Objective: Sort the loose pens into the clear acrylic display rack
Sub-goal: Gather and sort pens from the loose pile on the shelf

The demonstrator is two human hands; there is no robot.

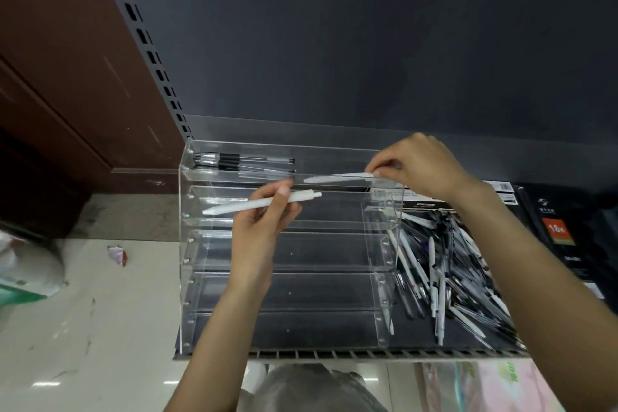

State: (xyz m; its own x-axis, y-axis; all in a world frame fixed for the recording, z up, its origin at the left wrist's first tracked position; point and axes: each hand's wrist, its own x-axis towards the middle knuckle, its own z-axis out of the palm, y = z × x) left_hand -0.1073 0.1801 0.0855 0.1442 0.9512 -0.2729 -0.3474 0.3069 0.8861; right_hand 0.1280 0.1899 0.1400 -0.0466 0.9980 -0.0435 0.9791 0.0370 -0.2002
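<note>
lower rack tiers (294, 291) open (clear walls), pen pile (448, 274) crowding right

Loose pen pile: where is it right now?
In the head view, the loose pen pile lies on the dark shelf, right of the acrylic rack, beneath the right forearm.

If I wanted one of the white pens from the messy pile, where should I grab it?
Probably take a white pen lying on top of the pile, pinching its middle from above. Its long, thin barrel lies flat and uncovered there, while its ends cross other pens. The rack wall stands close on the left.
</note>
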